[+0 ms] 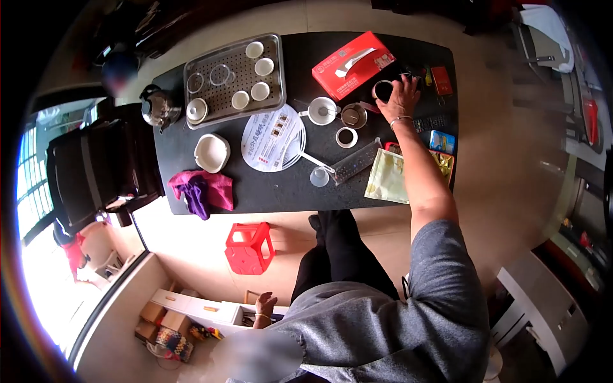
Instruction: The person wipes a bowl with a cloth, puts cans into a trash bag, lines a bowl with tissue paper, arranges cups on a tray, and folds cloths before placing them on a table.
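Dark-coloured, the round cup point(383, 91) is gripped in the right hand point(401, 99), thumb on the near side and fingers around the far rim (whether it touches the tabletop point(281, 191), I cannot tell). Beyond that hand and to its left lies a red tissue box point(331, 69); left of it stand a brown cup point(353, 116) and, farther off, a white mug point(321, 111). A black remote point(429, 123) sits nearer, rightward. Well apart, the left hand point(264, 304) has its fingers loosely parted.
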`<act>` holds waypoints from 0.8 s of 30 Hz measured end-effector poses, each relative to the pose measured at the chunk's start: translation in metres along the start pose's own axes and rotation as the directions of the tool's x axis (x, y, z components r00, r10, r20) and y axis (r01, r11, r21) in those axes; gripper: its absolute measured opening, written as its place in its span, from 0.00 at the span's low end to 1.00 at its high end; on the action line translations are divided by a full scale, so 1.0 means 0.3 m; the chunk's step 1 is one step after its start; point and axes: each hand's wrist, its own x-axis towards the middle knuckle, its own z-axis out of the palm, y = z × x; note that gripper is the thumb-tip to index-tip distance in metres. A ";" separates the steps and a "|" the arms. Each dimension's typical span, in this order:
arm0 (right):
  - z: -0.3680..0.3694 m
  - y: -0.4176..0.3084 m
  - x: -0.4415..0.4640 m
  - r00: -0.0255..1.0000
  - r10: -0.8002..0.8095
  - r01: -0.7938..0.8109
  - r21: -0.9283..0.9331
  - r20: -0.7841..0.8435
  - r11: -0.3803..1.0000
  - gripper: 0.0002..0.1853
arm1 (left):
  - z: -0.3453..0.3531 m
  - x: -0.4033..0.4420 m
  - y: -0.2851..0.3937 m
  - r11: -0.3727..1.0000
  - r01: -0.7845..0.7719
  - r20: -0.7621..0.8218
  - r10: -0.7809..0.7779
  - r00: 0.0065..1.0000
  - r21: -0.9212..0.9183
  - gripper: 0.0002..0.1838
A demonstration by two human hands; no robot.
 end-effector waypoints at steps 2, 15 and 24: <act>-0.052 -0.011 0.004 0.998 -0.039 0.041 0.036 -0.046 0.999 0.39 | 0.047 -0.022 -0.023 0.994 0.023 0.000 -0.023 1.000 -0.105 0.25; -0.654 -0.331 -0.223 0.858 -0.511 0.513 0.036 -0.061 0.857 0.36 | 0.239 -0.003 -0.437 0.979 -0.146 -0.133 0.128 0.983 -0.140 0.23; -0.746 -0.798 -0.736 0.550 -0.833 0.805 0.308 -0.065 0.507 0.34 | 0.423 -0.087 -0.710 0.927 -0.101 -0.274 -0.002 0.962 -0.360 0.21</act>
